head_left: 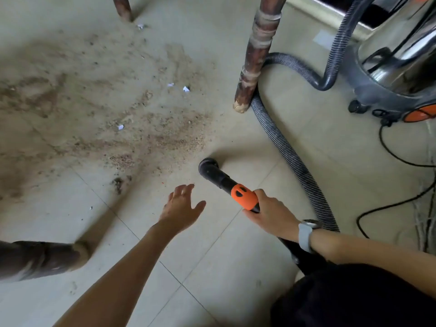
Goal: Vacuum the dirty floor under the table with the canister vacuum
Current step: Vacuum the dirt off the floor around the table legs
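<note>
A steel canister vacuum (396,55) on a grey wheeled base stands at the right. Its ribbed grey hose (292,159) loops round a table leg (254,57) and runs down to my right hand (271,213). That hand grips the black and orange hose handle (243,197). The black nozzle (208,168) points toward the floor just right of the dirt. Brown dirt and crumbs (113,109) with small white paper bits (186,88) cover the tiles between the table legs. My left hand (181,206) hovers with fingers spread, left of the nozzle, holding nothing.
A second table leg (122,8) stands at the top left and another leg (40,258) shows at the lower left. Black power cords (396,159) trail over the floor at the right beside the vacuum. Pale tiles (200,263) lie in front of me.
</note>
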Tool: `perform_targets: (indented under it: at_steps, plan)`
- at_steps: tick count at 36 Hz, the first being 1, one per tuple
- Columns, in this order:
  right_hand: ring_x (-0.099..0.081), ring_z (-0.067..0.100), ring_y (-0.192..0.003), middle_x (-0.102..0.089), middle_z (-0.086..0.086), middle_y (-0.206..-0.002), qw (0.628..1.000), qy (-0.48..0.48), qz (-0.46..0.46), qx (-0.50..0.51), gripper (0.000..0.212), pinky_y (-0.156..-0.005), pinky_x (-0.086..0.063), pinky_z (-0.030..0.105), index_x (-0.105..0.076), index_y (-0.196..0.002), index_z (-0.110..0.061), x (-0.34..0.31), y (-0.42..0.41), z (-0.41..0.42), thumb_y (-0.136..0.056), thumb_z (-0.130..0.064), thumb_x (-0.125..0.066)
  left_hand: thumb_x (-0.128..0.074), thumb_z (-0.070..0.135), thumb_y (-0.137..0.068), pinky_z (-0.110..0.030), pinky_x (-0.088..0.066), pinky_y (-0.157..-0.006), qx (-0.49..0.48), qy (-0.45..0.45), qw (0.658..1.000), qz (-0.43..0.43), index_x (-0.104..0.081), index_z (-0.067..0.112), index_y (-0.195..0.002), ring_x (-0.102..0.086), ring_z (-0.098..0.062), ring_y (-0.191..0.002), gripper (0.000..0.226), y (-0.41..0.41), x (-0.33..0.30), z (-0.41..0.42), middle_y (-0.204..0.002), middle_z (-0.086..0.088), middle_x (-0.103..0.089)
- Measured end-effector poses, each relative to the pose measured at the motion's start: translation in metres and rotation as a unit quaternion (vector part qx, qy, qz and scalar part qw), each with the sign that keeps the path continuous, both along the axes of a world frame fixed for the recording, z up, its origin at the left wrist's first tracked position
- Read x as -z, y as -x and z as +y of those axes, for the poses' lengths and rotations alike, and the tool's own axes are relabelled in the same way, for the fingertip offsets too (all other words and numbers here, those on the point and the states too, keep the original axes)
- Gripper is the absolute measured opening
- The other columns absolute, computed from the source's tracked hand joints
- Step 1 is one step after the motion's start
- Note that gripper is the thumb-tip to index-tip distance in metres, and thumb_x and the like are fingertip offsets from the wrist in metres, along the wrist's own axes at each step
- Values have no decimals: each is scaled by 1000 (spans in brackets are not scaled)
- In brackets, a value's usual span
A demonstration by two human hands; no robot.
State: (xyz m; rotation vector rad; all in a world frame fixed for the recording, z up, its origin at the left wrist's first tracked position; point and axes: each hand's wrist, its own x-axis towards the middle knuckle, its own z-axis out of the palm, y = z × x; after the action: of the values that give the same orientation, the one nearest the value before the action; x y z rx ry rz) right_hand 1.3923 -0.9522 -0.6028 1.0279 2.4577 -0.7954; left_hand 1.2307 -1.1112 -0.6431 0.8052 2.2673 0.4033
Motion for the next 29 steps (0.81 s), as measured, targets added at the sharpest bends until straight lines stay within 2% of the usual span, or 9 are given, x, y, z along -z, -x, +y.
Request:
perform_targets:
  at_steps: [4,7,10,14,17,19,23,26,29]
  plan:
    - [-59,28,-58,-61,10,-79,994,81,46,49,37,-54,-49,33,-46,-105,-9,-3,28,39,-87,-39,-59,-48,37,-98,-32,-40,-100,-105,-52,984,-135,-56,13,-127,-52,-24,-121,39,10,-14,29,-133,-7,-56]
    - [-55,21,-43,-58,7,-72,976,135,88,144,32,-43,-44,26,-49,-100,-7,-4,41,71,-86,-32,-62,-50,30,-98,-34,-46,-90,-161,-92,967,-173,-61,12,-115,-59,-26,-108,27,14,-24,52,-119,-11,-62]
    - [-52,19,-38,-56,5,-64,965,154,97,186,29,-43,-43,25,-51,-95,-5,-7,36,94,-85,-29,-63,-47,28,-99,-35,-48,-86,-222,-112,941,-229,-57,13,-111,-61,-23,-97,21,12,-33,72,-114,-10,-62]
    - [-59,24,-51,-60,8,-78,977,138,71,144,33,-49,-49,29,-47,-104,-10,-7,22,92,-83,-30,-63,-43,34,-100,-34,-47,-84,-259,-96,919,-281,-53,13,-111,-59,-23,-99,25,1,-40,100,-117,-8,-60]
    - [-66,30,-76,-65,8,-88,987,117,52,101,38,-69,-56,39,-48,-108,-14,-3,12,81,-82,-38,-63,-42,43,-99,-29,-46,-78,-307,-85,884,-341,-50,16,-118,-57,-18,-99,33,-21,-38,122,-117,-3,-59]
    - [-65,27,-82,-65,5,-91,989,115,43,77,38,-73,-53,38,-49,-106,-14,-3,7,76,-84,-41,-62,-43,48,-97,-30,-46,-80,-331,-79,864,-371,-51,18,-119,-58,-18,-103,38,-39,-31,138,-118,-1,-60]
    - [-64,22,-73,-64,1,-82,988,131,59,63,35,-65,-51,35,-46,-105,-15,-3,-3,71,-88,-42,-59,-49,33,-98,-33,-49,-74,-433,-161,789,-405,-50,16,-106,-58,-21,-100,19,-63,-17,162,-114,-8,-58]
    - [-61,18,-67,-60,-4,-76,992,113,39,39,31,-57,-45,26,-42,-105,-21,0,-20,76,-89,-43,-56,-48,29,-100,-40,-55,-79,-460,-233,759,-397,-43,13,-121,-65,-30,-101,27,-63,-14,172,-117,-12,-56]
    - [-60,16,-65,-58,-7,-72,996,81,29,21,32,-59,-46,25,-40,-103,-24,2,-40,78,-88,-47,-55,-48,26,-100,-45,-56,-81,-468,-271,748,-385,-42,14,-121,-68,-31,-87,25,-57,-18,180,-110,-9,-57]
